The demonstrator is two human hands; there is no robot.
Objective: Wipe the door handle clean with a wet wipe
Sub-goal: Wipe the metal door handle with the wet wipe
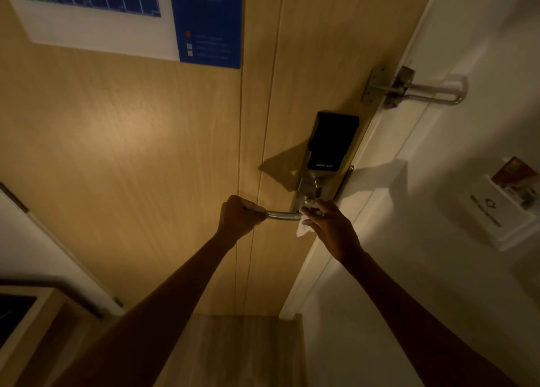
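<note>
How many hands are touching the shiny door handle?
2. The left hand grips the free end of the door handle. The right hand presses a white wet wipe against the handle's lock end.

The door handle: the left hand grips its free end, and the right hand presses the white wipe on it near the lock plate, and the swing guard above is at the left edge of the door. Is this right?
Not quite. In the head view the swing guard sits at the right edge of the door, above the smart lock. The rest holds: the left hand grips the door handle at its free end, the right hand holds the wipe near the lock plate.
</note>
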